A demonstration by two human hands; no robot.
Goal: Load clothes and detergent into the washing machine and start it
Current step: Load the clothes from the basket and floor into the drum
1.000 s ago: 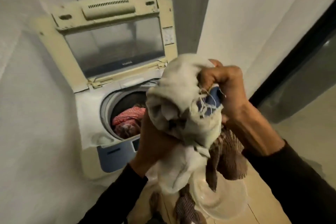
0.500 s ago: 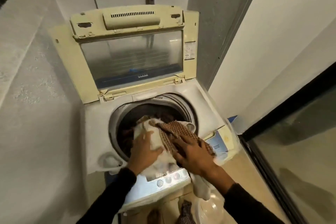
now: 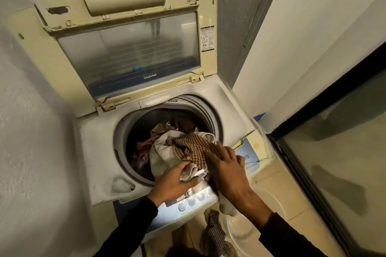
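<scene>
Only one view is given, the head camera looking down on one top-loading washing machine (image 3: 100,137) wedged between two pale walls. Its one lid (image 3: 125,41) stands raised and tilted back, a clear window in a yellowed frame with one slotted handle bar along the top edge and one small printed label on the right side of the frame. Below it the one round drum opening (image 3: 211,115) is partly filled with clothes: a cream garment (image 3: 165,152) lies at the front of the opening, a brown checked cloth (image 3: 190,146) is draped over it, and red patterned fabric (image 3: 142,148) shows deeper at the left, with darker brown pieces behind that cannot be counted. Two hands work at the front rim, both in dark sleeves. The left hand (image 3: 175,183) has its fingers curled round a bunched fold of the cream garment just over the control panel (image 3: 194,200), where three round buttons can be counted. The right hand (image 3: 227,167) lies with fingers spread and fairly straight, pressing flat on the checked cloth at the right edge of the opening; a tail of pale fabric hangs below its wrist, off the front of the machine. On the tiled floor beside the machine sits one translucent basin (image 3: 246,231), with one more checked cloth (image 3: 215,233) hanging just left of it. One blue carton (image 3: 250,154) stands against the machine's right side, next to a dark-framed glass door (image 3: 334,173).
</scene>
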